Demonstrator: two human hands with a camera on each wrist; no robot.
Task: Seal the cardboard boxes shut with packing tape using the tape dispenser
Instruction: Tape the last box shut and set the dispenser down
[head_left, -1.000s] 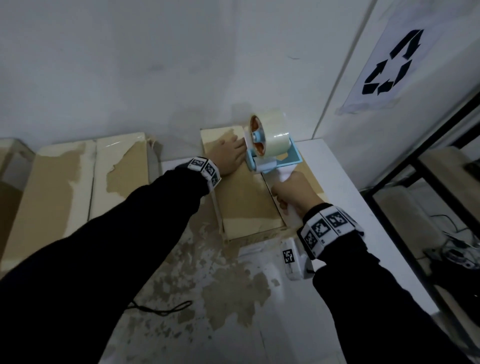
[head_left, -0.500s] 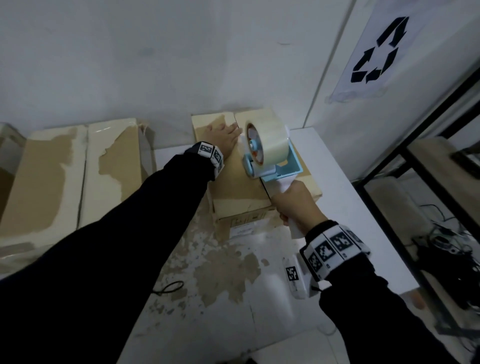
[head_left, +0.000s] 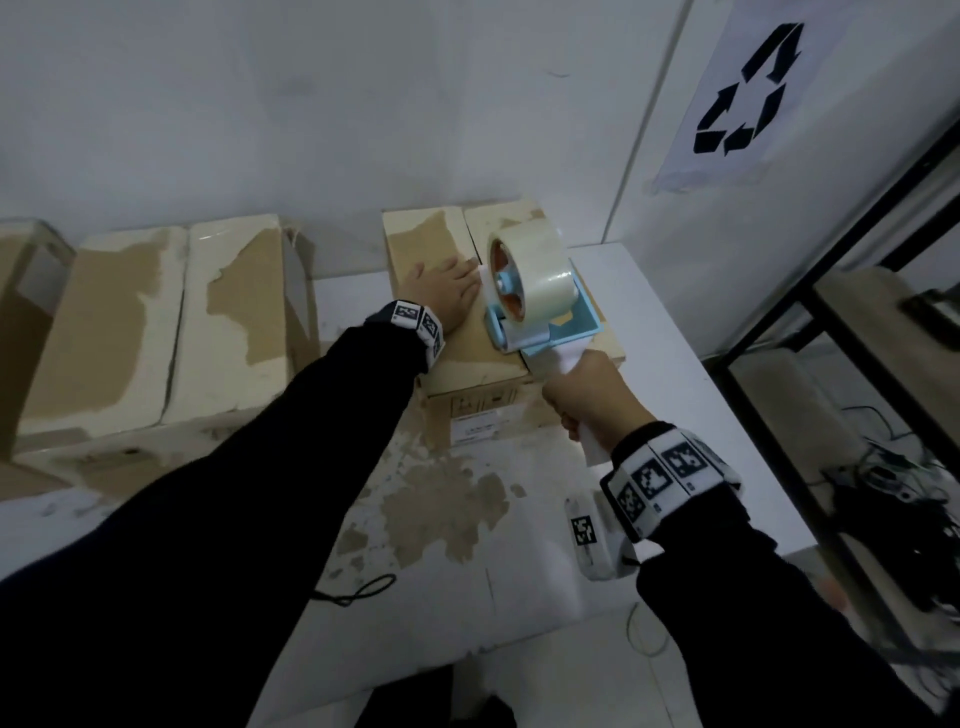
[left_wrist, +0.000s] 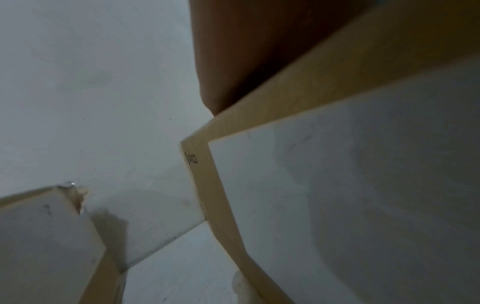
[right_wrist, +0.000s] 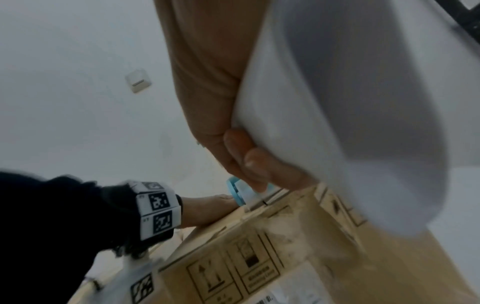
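A small cardboard box (head_left: 467, 358) stands against the wall at the back of the white table (head_left: 670, 332). My left hand (head_left: 441, 291) lies flat on its left flap, fingers straight. My right hand (head_left: 592, 389) grips the white handle (right_wrist: 350, 102) of a blue tape dispenser (head_left: 540, 312), which carries a big roll of clear tape (head_left: 535, 270) and rests on the box's middle seam near the front edge. In the right wrist view the box front (right_wrist: 259, 267) shows printed handling symbols and a label.
A larger flat carton (head_left: 156, 332) with torn white facing lies to the left, more cardboard beyond it. A black metal shelf frame (head_left: 810, 291) stands at the right. The tabletop near me is worn, with brown patches (head_left: 441, 509) and a black cord (head_left: 353, 595).
My right hand has drawn the dispenser back along the seam toward the box's front edge. My left hand has stayed pressed on the left flap. The camera view has shifted.
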